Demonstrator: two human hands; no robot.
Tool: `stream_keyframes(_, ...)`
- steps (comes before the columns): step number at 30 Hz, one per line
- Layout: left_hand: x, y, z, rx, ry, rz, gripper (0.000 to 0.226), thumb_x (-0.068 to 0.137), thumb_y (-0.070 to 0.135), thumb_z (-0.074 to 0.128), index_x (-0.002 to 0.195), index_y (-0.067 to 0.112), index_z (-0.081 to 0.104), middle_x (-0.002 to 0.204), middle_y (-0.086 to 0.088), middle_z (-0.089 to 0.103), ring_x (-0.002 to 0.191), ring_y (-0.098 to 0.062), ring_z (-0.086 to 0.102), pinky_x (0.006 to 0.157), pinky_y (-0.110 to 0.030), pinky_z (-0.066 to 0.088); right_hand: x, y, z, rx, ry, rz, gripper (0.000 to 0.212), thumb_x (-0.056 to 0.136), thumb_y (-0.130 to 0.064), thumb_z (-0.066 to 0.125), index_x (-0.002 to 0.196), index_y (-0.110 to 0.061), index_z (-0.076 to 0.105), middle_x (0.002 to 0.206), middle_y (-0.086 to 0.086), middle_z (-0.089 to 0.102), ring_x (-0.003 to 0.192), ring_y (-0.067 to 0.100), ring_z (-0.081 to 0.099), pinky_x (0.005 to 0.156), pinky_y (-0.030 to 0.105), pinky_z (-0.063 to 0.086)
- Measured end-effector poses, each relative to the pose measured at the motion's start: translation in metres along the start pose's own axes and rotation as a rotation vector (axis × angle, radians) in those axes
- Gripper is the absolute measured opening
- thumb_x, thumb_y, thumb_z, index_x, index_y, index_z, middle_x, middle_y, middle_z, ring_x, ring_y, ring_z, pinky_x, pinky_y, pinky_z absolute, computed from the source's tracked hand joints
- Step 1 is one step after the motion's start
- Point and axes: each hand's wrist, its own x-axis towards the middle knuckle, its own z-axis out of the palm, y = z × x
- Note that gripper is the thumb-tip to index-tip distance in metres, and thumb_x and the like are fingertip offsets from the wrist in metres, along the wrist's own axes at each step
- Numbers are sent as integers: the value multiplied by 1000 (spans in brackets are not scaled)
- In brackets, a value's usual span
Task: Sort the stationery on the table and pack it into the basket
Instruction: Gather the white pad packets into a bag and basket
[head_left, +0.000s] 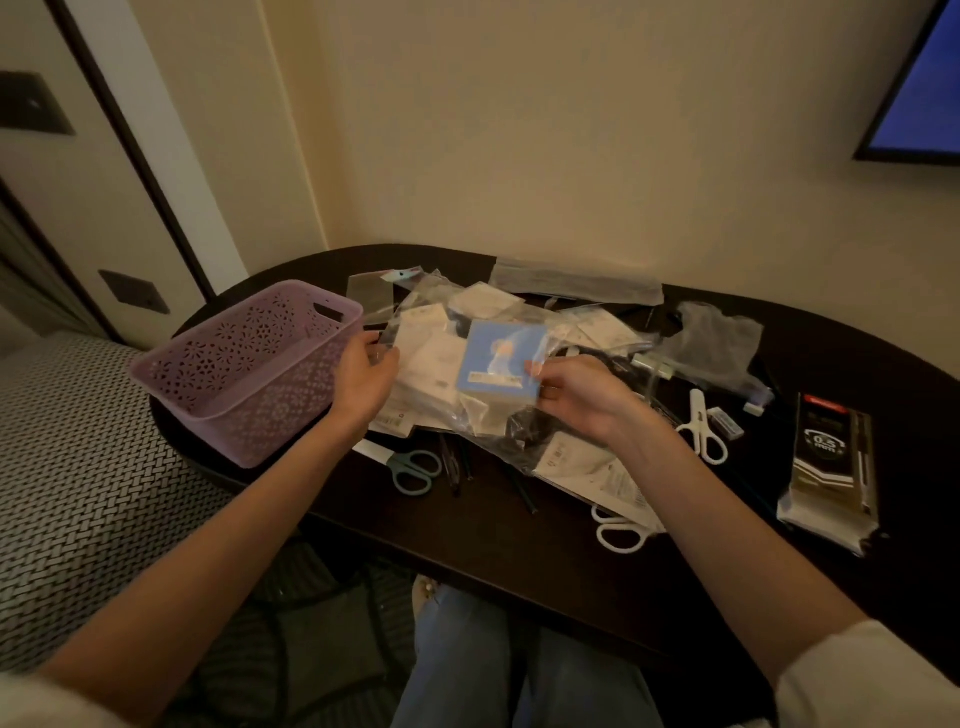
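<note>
We see a dark oval table (519, 561) set against a cream wall, with a heap of stationery at its middle. The lilac basket (244, 364) stands on the left end of the table, upright, and nothing shows inside it.

Both hands are raised over the heap. The left hand (363, 376) pinches the left edge of a clear plastic bag (441, 374) between thumb and fingers, just beside the basket's right wall. The right hand (576, 392) pinches the right edge of a light blue card packet (501, 361) that lies against the bag; we cannot tell whether the packet sits inside the bag or on top of it. White paper packets show through the plastic.

Around the heap we note:
- grey-handled scissors (413, 470) at the near left edge of the heap;
- small white scissors (701, 428) to the right of the right hand;
- larger white scissors (621, 530) near the front, partly covered by packets;
- a black pack marked 0.5 mm (831, 462) at the far right, apart from the heap;
- a grey flat pouch (576, 280) at the back, by the wall.
</note>
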Motion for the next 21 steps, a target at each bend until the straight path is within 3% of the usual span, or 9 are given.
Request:
stream_keyframes(3,9,-5,-1,-35,-2,-37,37,95,19,53,130,5,53,119,-7,60,106,-19,56,80,-30,43,7,2,10,68,-35,7,22,90,5,57,112,3,60,106,15,67,100,27,64,92,38,51)
stream_keyframes(5,12,-6,-1,-34,-5,-53,35,96,18,53,128,4,56,116,-3,59,107,-19,55,82,-28,42,14,4,14,91,-44,10,23,89,5,58,112,4,60,107,15,67,103,29,63,99,41,47)
stream_keyframes(6,12,-7,-1,-39,-6,-51,32,96,17,52,125,3,58,110,0,59,105,-18,54,82,-28,43,17,5,16,96,-58,17,24,89,4,59,113,3,60,110,16,66,103,29,63,99,41,47)
stream_keyframes(9,13,-11,0,-39,-14,-40,22,97,13,48,94,-3,64,74,3,51,81,-15,49,62,-23,36,24,10,20,98,-115,36,22,89,1,60,111,-1,62,112,16,66,107,30,62,103,43,46)
stream_keyframes(10,14,-12,1,-35,-13,-47,24,97,12,47,92,-6,63,70,4,47,76,-12,46,58,-22,33,25,10,19,86,-119,30,20,89,1,61,109,-2,62,109,15,66,106,29,61,104,43,45)
stream_keyframes(12,13,-11,1,-33,-15,-42,27,97,13,47,100,-10,61,71,4,47,72,-9,43,57,-21,32,26,9,16,61,-122,11,17,89,-1,62,106,-3,63,100,11,68,101,26,62,101,42,47)
stream_keyframes(15,12,-8,2,-27,-19,-8,25,97,16,49,109,-1,63,87,-1,57,80,-10,49,61,-19,36,28,8,11,44,-146,-3,14,87,1,63,99,-6,64,93,8,68,90,21,65,88,36,54)
stream_keyframes(19,10,-7,4,-72,-40,-21,15,98,17,49,109,11,58,99,-4,59,89,-15,54,72,-26,45,35,18,13,-6,-129,22,34,83,5,66,116,2,60,96,8,70,82,19,69,65,33,59)
stream_keyframes(21,9,-7,4,-97,-56,-38,13,99,16,47,109,13,55,94,-1,57,85,-14,54,76,-32,47,41,23,18,-61,-120,12,40,81,1,70,119,2,59,101,11,71,88,22,71,70,37,60)
